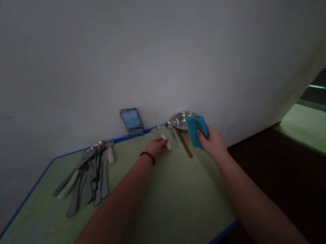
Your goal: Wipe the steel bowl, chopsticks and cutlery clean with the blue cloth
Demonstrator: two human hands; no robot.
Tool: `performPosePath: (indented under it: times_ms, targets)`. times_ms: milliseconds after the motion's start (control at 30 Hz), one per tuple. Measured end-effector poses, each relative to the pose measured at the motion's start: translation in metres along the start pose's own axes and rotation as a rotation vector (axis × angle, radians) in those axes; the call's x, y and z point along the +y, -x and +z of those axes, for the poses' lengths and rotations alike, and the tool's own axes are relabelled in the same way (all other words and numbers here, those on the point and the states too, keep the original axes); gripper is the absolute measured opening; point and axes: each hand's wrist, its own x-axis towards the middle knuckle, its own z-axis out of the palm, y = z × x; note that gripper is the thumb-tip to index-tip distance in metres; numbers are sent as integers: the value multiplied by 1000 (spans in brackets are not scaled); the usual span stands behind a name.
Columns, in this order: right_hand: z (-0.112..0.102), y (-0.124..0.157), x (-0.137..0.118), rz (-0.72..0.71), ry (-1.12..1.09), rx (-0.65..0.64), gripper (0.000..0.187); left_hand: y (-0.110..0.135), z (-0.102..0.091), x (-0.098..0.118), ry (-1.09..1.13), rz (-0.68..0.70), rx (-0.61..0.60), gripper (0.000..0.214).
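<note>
My left hand [156, 147], with a dark red bracelet at the wrist, has its fingers closed at the white handle of a fork [165, 139]. The fork's metal tines point toward the wall. Just right of it lie a metal spoon [173, 135] and a pair of brown chopsticks [184, 143]. My right hand [214, 142] grips a folded blue cloth [196, 131], raised in front of a round shiny metal dish [179, 121]. The cloth hides part of that dish.
A heap of metal cutlery [94, 175], some with white handles, lies on the left of the pale green table [172, 210]. The table has a blue edge. A blurred-out rectangular object [132, 121] stands against the white wall [150, 53]. Dark floor [268, 177] shows at right.
</note>
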Motion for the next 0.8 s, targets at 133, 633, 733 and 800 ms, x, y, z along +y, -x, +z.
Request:
performPosePath:
  times_ms: [133,633,733,800]
  targets:
    - [-2,3,-5,-13,-27,9,30,-18,6,-1,-59,-52,3,21]
    - [-2,2,-4,-47,-74,39,32,-52,14,7,-408,-142,88,32]
    - [-2,2,-4,-42,-70,49,30,-52,16,9,-549,-124,98,31]
    - [-2,2,-4,-37,-74,54,30,-52,16,10,-646,-82,110,31]
